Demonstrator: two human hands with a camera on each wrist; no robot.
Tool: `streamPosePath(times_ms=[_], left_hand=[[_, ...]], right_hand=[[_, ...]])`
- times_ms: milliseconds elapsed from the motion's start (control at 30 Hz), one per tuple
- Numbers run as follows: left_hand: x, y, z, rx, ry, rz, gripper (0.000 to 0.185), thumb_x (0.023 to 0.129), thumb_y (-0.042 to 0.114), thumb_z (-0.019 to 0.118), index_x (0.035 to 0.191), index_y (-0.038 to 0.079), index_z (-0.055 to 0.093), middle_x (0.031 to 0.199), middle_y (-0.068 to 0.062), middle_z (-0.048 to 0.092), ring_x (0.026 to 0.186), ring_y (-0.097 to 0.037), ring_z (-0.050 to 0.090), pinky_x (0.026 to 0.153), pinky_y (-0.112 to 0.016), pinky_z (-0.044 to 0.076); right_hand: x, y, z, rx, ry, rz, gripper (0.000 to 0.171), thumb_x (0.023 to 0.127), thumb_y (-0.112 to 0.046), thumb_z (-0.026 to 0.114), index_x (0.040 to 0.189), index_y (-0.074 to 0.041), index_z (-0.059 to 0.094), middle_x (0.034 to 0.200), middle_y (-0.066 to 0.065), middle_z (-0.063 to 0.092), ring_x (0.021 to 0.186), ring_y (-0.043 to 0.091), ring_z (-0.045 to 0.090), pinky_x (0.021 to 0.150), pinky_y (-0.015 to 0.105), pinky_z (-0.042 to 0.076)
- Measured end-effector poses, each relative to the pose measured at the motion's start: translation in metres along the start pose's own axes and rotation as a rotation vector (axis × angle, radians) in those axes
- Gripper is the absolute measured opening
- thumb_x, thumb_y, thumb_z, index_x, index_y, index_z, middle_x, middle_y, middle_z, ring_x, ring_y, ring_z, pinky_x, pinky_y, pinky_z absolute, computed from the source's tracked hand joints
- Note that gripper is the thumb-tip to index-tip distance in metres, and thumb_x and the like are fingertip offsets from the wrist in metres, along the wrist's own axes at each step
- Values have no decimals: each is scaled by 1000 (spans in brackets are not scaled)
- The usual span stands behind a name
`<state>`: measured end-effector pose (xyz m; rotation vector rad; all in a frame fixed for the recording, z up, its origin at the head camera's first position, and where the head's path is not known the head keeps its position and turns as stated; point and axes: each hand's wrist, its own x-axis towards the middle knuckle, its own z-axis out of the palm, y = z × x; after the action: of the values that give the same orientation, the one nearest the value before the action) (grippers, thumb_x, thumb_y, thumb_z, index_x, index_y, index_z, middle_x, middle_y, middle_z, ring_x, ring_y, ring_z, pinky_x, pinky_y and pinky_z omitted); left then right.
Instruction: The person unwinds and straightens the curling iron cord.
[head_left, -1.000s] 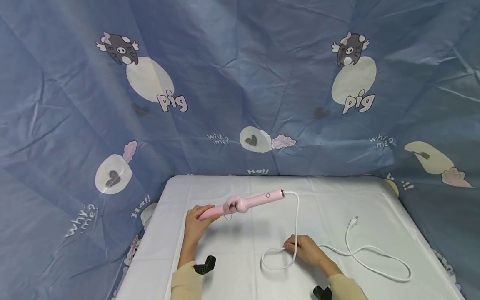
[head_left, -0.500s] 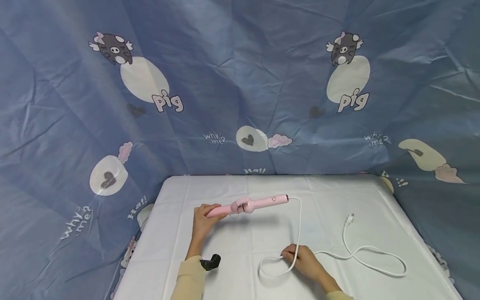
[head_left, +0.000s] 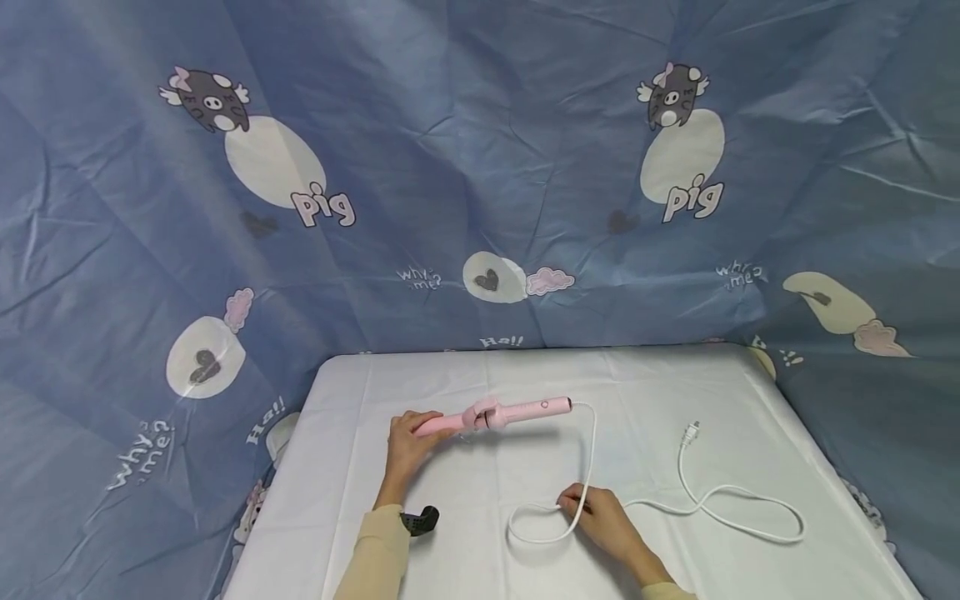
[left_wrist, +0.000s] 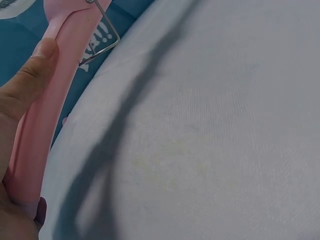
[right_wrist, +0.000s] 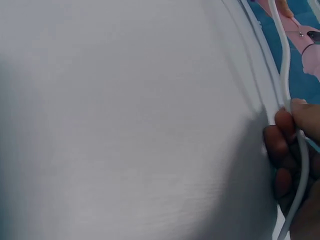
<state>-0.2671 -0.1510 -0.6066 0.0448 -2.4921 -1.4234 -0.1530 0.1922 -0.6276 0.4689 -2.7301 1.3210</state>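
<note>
A pink curling iron [head_left: 495, 414] lies low over the white table [head_left: 360, 467], its barrel end gripped by my left hand [head_left: 408, 446]. In the left wrist view my thumb and fingers wrap the pink barrel [left_wrist: 47, 105], with its wire clip stand above. A white cord [head_left: 592, 450] runs from the iron's right end down to my right hand [head_left: 600, 517], which pinches it near a loop. The cord [right_wrist: 287, 100] passes through those fingers [right_wrist: 280, 145] in the right wrist view. Its plug [head_left: 690, 432] lies on the table to the right.
The white cloth-covered table is ringed by a blue cartoon-print sheet [head_left: 480, 167] at the back and both sides. More cord loops [head_left: 750, 512] lie at the right. A black strap piece [head_left: 420, 521] sits at my left wrist.
The curling iron has come down from a tilted raised pose to nearly level, close to the table. My right hand has shifted slightly left with the cord.
</note>
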Motion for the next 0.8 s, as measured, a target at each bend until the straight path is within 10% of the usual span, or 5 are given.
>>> streamPosePath(times_ms=[800], left_hand=[[6,-12,9,127,-38,8,42,58,44,87,93,23,76,90,1,66,93,-18,46,87,-45,30]], right_hand=[[-18,8,0,-284,267,131,16,78,-11,76,85,-21,66,82,-14,57,78,3,48,72,26,45]])
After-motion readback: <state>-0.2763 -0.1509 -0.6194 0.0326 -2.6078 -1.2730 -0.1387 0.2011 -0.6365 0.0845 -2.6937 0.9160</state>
